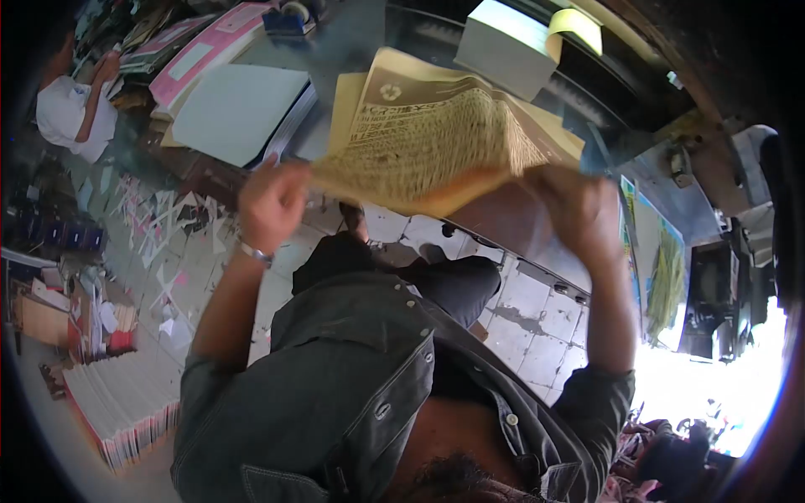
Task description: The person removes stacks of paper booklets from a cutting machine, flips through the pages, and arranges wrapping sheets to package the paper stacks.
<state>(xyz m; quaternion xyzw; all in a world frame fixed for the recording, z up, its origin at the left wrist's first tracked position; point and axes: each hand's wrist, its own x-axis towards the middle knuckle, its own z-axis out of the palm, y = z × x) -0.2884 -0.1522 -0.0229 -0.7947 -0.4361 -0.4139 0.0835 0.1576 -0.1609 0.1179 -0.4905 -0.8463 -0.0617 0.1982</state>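
Observation:
A large brown printed paper sheet (436, 134), with pale lettering and a recycling symbol, bows between my two hands above the metal table. My left hand (274, 205) is closed on its near left corner, a metal band on the wrist. My right hand (570, 210), smeared by motion, is at the near right corner, its fingers pinching the edge. Just left of the sheet lies a stack of white paper (239, 113). Behind it stands a thick block of paper (507, 54) with a curled yellow strip (577, 33) beside it.
Pink-and-white printed packs (205, 54) and a tape dispenser (289, 18) are at the back left. Paper scraps (172, 222) litter the tiled floor. A person in a white shirt (75, 117) is at far left. Paper stacks (126, 402) stand lower left. Metal machinery (696, 172) is at right.

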